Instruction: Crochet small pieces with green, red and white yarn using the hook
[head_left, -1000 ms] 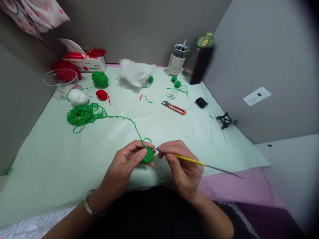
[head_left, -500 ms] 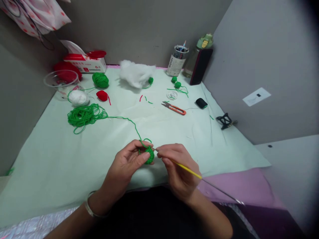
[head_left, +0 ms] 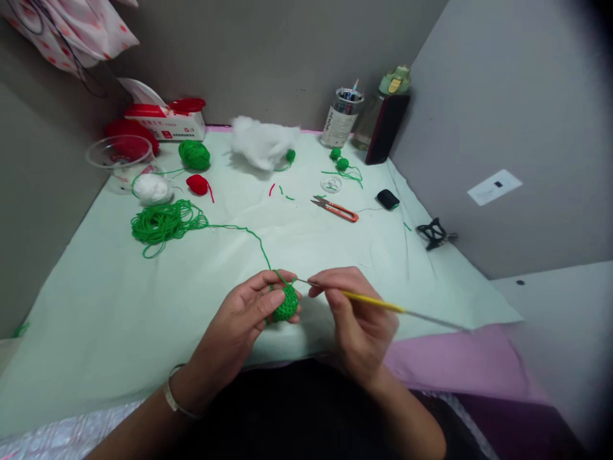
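Between the thumb and fingers of my left hand (head_left: 249, 303) is a small, rounded green crochet piece (head_left: 286, 303). A green yarn strand (head_left: 261, 246) runs over my left fingers and back to a loose heap of green yarn (head_left: 165, 225). My right hand (head_left: 359, 316) grips a crochet hook (head_left: 373, 301) with a yellow handle, and its rear metal end points to the right. The hook's front tip is at the top of the green piece, where a small yarn loop seems to be on it.
Orange thread snips (head_left: 336, 209) lie beyond my right hand, near a black oval object (head_left: 387, 199) and a black hair claw (head_left: 435, 234). White stuffing (head_left: 263, 144) sits at the back. Yarn balls, including a red one (head_left: 197, 184), are on the left. A bottle (head_left: 378, 118) stands back right.
My right hand has shifted slightly right and the hook has swung closer to level. The green piece has turned, showing more of its face, and the hook tip has drawn a loop above it.
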Motion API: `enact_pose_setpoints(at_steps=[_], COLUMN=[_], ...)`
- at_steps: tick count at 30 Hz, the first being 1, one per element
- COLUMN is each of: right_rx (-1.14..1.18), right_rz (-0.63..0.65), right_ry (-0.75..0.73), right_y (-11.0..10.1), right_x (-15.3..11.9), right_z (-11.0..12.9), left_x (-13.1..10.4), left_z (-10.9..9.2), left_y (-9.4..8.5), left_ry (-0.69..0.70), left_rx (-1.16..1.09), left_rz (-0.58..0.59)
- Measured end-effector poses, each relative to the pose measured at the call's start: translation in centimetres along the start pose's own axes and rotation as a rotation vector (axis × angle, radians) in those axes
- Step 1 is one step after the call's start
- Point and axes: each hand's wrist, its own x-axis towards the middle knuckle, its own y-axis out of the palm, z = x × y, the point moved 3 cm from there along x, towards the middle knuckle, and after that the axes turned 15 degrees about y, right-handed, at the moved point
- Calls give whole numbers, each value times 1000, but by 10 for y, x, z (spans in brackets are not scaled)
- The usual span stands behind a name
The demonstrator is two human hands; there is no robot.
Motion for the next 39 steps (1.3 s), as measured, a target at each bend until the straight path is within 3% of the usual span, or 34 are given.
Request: enact_pose_setpoints(at_steps=[5,9,22,34,39], right_rx=[237,208,104,292,295], right_rz=[15,77,91,161,259], right_ry=[200,169,97,250,271], right_y=[-6,-2,0,7,5], right_x=[6,2,0,0,2], right_z=[-7,-6,-2,-10,-11], left_x=[-2,1,2,5,8], left_z=[1,1,3,1,-5], left_y=[-2,-1,-1,-4,-5], left_ry=[-13,-10,-7,84,149], left_rx=[-56,-81,-75,51,77], left_rz=[-45,-74,-25,89,97])
